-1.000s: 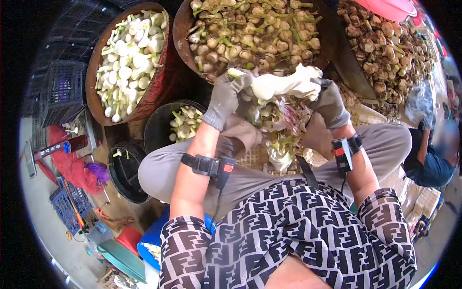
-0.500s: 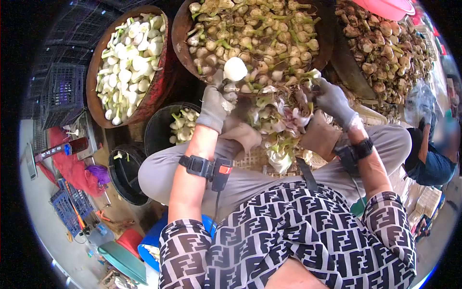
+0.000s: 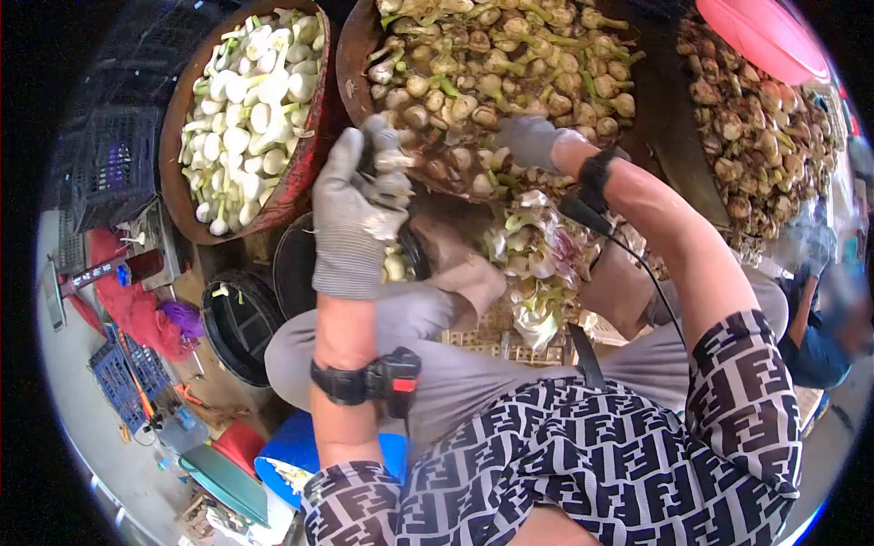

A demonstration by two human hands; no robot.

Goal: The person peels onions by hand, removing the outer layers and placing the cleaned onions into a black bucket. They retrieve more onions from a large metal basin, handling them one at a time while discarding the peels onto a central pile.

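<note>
My left hand [image 3: 355, 214], in a grey knit glove, is raised over the black bucket [image 3: 293, 259], which holds some white garlic bulbs [image 3: 395, 267]. Its fingers are curled, and a dark gap shows between thumb and fingers; what lies in them is hidden. My right hand [image 3: 533, 143], also gloved, reaches across the near side of a round basin [image 3: 357, 68] filled with wet, brownish garlic bulbs [image 3: 492, 86]. Motion smears its fingers among the bulbs. Below it, a heap of peeled garlic skins and leaves [image 3: 537, 250] lies between my legs.
A rusty red tub [image 3: 320, 118] of white garlic stands on the left. Unpeeled garlic [image 3: 737, 118] is piled at the right under a pink basin [image 3: 774, 41]. A second black tub [image 3: 238, 341] and a blue bucket [image 3: 291, 455] stand left. Another person [image 3: 819, 337] sits at far right.
The white bulb by my left hand is out of sight. That hand has moved left and nearer the camera. My right hand has moved left from the skins' right side into the basin.
</note>
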